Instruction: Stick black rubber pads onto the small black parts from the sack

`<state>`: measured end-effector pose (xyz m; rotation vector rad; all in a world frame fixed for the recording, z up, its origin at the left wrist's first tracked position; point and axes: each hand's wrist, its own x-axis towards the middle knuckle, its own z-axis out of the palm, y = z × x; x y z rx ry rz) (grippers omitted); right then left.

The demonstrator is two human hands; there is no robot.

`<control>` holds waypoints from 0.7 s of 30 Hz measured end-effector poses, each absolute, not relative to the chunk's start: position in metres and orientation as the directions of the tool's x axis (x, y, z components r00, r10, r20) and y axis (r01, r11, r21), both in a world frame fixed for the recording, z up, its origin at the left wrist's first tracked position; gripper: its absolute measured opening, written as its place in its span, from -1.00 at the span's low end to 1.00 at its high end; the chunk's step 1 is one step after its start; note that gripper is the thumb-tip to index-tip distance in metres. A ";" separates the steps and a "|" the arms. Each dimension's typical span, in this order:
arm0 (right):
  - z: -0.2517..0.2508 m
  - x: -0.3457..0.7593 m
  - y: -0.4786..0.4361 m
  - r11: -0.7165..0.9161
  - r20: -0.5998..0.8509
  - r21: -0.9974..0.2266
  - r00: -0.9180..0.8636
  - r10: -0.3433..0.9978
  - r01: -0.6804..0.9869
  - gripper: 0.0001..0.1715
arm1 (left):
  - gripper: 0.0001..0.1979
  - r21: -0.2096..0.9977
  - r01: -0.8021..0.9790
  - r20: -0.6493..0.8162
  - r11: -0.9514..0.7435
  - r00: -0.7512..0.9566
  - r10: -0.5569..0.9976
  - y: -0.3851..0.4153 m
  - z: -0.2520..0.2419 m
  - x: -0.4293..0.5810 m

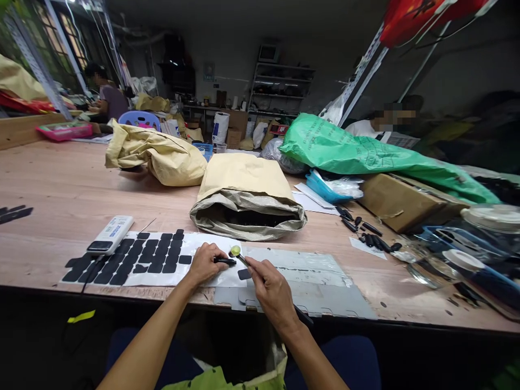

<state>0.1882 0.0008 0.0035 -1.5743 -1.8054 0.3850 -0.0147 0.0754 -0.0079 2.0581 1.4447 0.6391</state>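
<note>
At the front of the table, my left hand (206, 262) pinches a small black elongated part (225, 261) over a white sheet. Closed around a thin dark-handled tool is my right hand (271, 292). The tool's round yellow-green head (235, 251) is close beside the black part; I cannot tell whether they touch. A loose dark rounded piece (244, 274) lies by my right fingers. Rows of flat black rounded pieces (156, 254) cover the left part of the white sheet (162, 279). Under my right hand lies a grey board (320, 292).
A paper sack (247, 173) stands open-mouthed before me, beside another crumpled sack (162, 157). A white device with a cable (116, 233) sits left. Several black parts (371, 241), a cardboard box (406, 200), a green bag (357, 149) and jars (491, 219) are right. Two people sit farther back.
</note>
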 end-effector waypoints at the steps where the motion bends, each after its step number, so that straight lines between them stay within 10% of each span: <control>1: 0.002 0.190 -0.001 0.212 0.302 -0.630 -0.016 0.953 0.748 -0.60 | -0.83 0.667 0.692 0.070 -0.276 0.311 0.948 0.075 -0.007 -0.015; 21: -0.014 0.227 0.089 0.081 0.344 -0.271 0.018 0.939 0.959 -0.72 | -0.76 0.636 0.709 0.044 -0.305 0.361 0.931 0.073 -0.001 -0.016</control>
